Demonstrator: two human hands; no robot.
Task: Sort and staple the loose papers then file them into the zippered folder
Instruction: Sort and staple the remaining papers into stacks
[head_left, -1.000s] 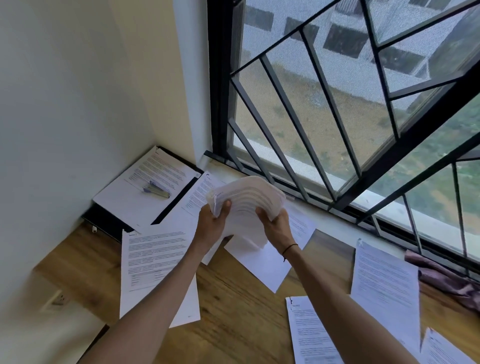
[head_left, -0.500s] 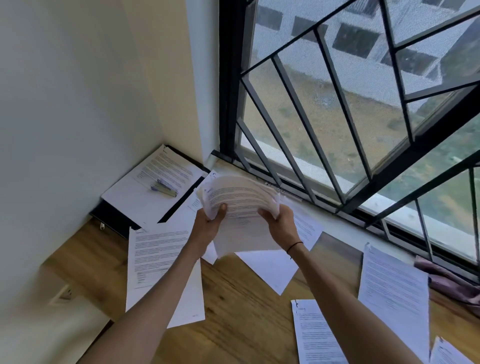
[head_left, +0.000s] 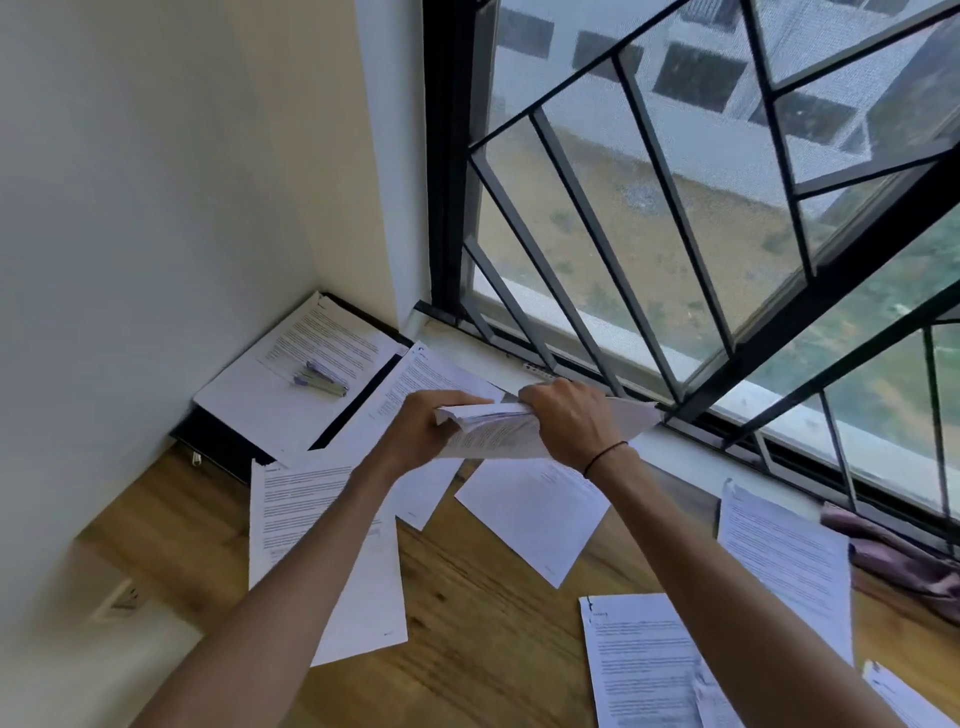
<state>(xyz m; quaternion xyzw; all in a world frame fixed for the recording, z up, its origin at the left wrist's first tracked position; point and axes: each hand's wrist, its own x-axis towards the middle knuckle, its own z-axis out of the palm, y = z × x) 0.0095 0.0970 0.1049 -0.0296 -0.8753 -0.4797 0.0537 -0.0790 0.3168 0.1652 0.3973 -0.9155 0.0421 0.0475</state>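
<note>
You are holding the sheaf of papers (head_left: 498, 431) in mid-air at the centre of the frame, its long axis running left to right, with your left hand (head_left: 415, 428) gripping its left end and your right hand (head_left: 569, 421) curling over its middle. The stapler (head_left: 321, 379) is lying up-left on the zippered folder (head_left: 228, 441) in the corner, nearer your left hand. Loose sheets are crowding the tabletop (head_left: 488, 639) below, with bare wood showing only toward the bottom centre.
</note>
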